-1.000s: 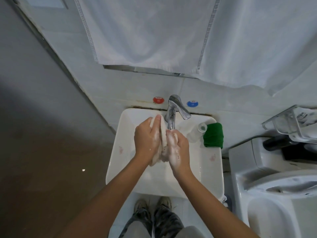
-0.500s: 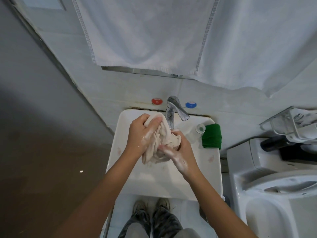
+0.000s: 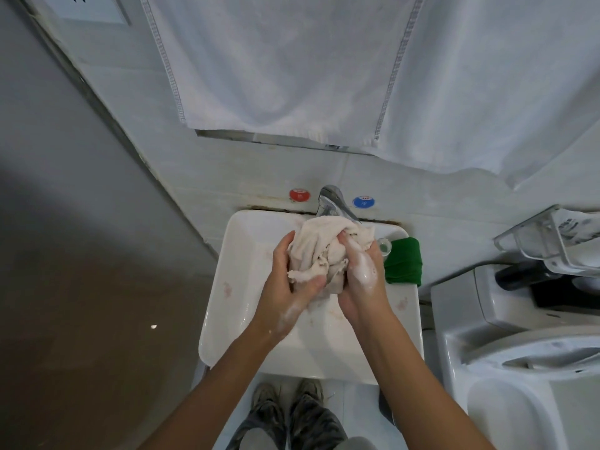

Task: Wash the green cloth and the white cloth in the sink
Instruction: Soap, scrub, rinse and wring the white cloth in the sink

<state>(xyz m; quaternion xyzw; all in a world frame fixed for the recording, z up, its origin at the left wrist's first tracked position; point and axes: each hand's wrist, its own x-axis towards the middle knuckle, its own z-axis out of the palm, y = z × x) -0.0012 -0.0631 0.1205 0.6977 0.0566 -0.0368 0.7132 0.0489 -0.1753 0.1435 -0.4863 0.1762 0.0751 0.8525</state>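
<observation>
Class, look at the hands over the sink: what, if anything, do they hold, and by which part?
Both hands, left hand and right hand, grip the bunched white cloth by its sides.

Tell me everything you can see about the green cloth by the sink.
The green cloth is a dark green, soft-looking fabric, folded into a compact block. It lies on the right rear corner of the white sink, partly over the rim, beside a small clear cap-like object. Neither hand touches it; it looks dry and unsoaped, though that is hard to confirm.

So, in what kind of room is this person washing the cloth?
Most likely a small bathroom: a white sink with a tap on a tiled wall, a toilet beside it, and white towels hanging above.
</observation>
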